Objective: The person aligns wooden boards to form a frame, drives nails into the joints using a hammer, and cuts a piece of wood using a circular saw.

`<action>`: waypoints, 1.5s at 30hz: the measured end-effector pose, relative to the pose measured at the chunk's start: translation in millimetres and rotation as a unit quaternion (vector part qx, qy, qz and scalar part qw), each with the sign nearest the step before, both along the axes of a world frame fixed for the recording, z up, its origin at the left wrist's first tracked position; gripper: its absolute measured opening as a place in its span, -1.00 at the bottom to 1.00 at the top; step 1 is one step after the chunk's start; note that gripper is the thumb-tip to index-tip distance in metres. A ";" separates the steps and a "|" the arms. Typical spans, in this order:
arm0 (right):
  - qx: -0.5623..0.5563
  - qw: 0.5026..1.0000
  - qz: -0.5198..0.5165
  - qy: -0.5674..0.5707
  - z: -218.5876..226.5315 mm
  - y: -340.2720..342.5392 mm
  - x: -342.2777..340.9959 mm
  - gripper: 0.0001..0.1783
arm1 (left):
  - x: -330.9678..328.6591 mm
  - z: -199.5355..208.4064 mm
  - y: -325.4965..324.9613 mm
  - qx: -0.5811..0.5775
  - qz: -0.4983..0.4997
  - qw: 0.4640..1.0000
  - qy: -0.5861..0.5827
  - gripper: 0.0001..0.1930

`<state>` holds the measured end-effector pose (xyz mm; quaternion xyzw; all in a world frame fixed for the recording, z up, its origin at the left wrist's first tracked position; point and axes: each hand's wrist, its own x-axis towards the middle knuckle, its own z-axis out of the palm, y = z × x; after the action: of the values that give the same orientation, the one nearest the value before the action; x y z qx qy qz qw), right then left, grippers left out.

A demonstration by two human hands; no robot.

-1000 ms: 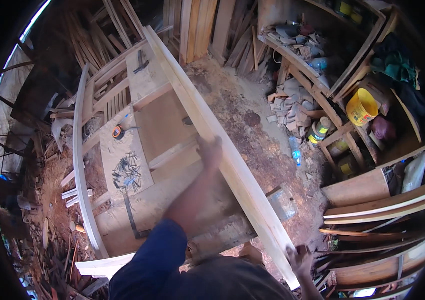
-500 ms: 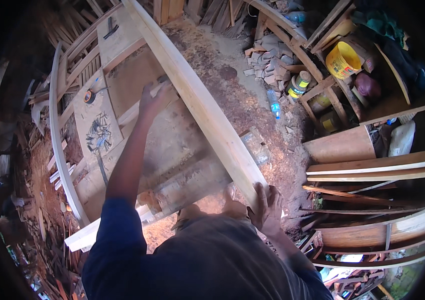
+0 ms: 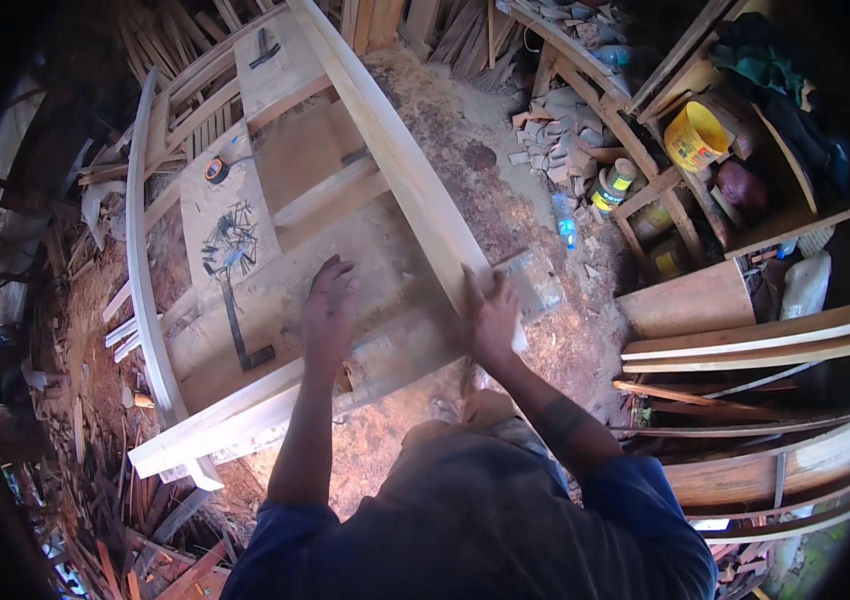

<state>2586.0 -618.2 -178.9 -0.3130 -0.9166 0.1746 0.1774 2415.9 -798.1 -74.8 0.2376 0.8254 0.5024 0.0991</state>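
My left hand (image 3: 329,312) hovers over the frame's brown board (image 3: 375,235), holding nothing, its fingers loosely bent and apart. On the right, my right hand (image 3: 491,312) grips the near end of a long pale wooden beam (image 3: 385,130). Left of my left hand, a hammer (image 3: 236,325) lies with its head toward me, beside a heap of nails (image 3: 235,240) on a flat panel. A round black-and-orange roll (image 3: 216,170) rests farther up that panel. Between the panel and the beam runs a short crosspiece (image 3: 327,192), with a small dark object (image 3: 353,157) just beyond it.
A second hammer (image 3: 264,48) lies on the far panel. A pale end rail (image 3: 215,425) crosses the near left. Right of the frame are a water bottle (image 3: 565,222), a labelled can (image 3: 612,185), a yellow bucket (image 3: 696,137) and stacked planks (image 3: 755,335). Scrap wood litters the left floor.
My left hand has drawn back toward me from the crosspiece and holds nothing. My right hand has shifted up and left, still at the beam's near end. The whole view has shifted slightly.
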 end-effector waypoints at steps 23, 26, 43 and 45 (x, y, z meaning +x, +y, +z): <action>-0.225 0.959 0.162 -0.060 4.3 495.3 190.7 -0.47 | 0.1 -114.5 278.5 -0.522 0.356 0.773 0.062 0.16; -0.258 0.956 0.119 -0.070 -31.7 560.5 228.9 -0.47 | -0.6 -71.4 281.4 -0.477 0.263 0.838 -0.012 0.15; -0.286 0.874 0.341 -0.194 -43.2 600.5 -114.6 -0.53 | -23.9 -74.1 155.8 -0.023 0.227 0.951 -0.211 -0.24; -0.272 0.876 0.346 -0.197 -32.5 604.1 -184.9 -0.53 | -25.9 -79.7 180.9 -0.159 0.325 0.927 -0.098 -0.13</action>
<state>2401.2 -14.1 -211.4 -0.0397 -0.8988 0.4019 -0.1706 2390.1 -617.2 -154.5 -0.1130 0.9126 0.3902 0.0473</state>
